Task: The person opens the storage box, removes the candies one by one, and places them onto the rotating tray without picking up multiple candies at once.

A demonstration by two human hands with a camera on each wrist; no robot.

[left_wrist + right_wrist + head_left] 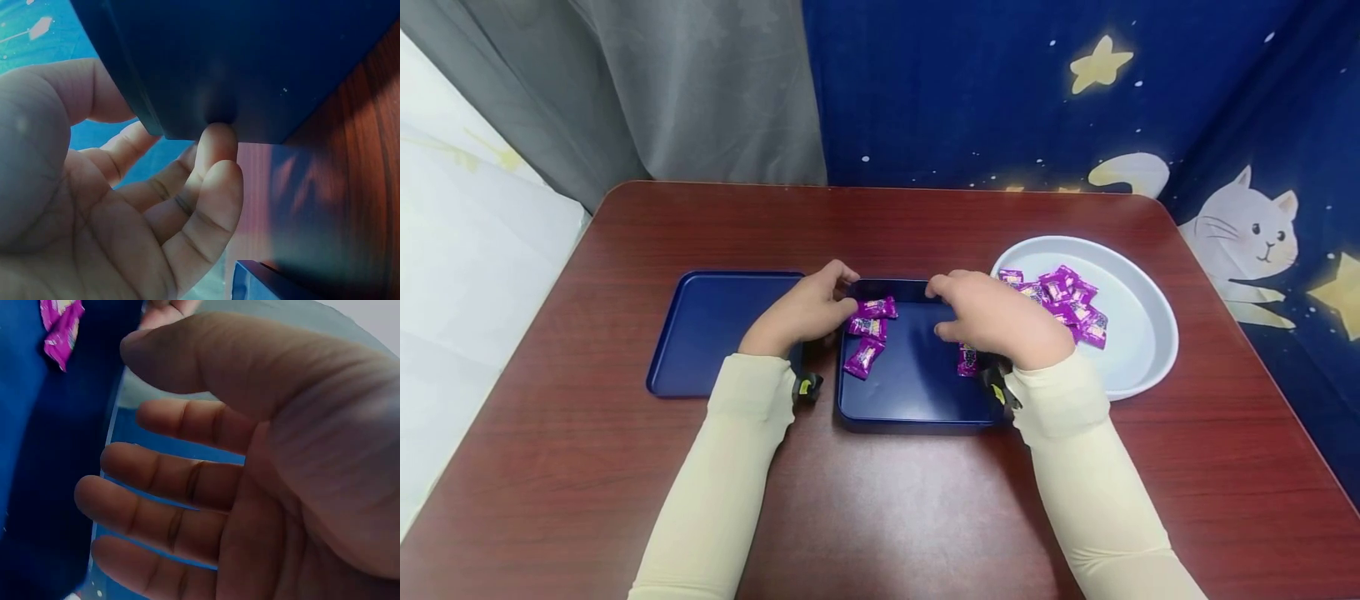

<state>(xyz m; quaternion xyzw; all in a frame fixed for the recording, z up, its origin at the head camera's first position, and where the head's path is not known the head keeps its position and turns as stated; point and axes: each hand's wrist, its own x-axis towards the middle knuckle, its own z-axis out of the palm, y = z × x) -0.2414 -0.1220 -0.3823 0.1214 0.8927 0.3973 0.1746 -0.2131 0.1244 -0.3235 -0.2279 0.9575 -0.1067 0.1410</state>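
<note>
"Where are the purple candies (864,357)?"
"In the blue box (913,387), right hand (996,317) above, fingers apart."
"Left hand (797,311)?"
"Only its wrist view shows fingertips (217,147) touching the outer wall (187,69); whether they grip, I can't tell."
"Past the right hand?"
"White bowl (1138,333), more candies."

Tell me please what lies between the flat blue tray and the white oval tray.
In the head view, a blue box lies between them, purple packets inside, left hand and right hand at its sides.

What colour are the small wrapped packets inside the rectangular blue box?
The packets are mostly purple, shown best in the head view.
</note>
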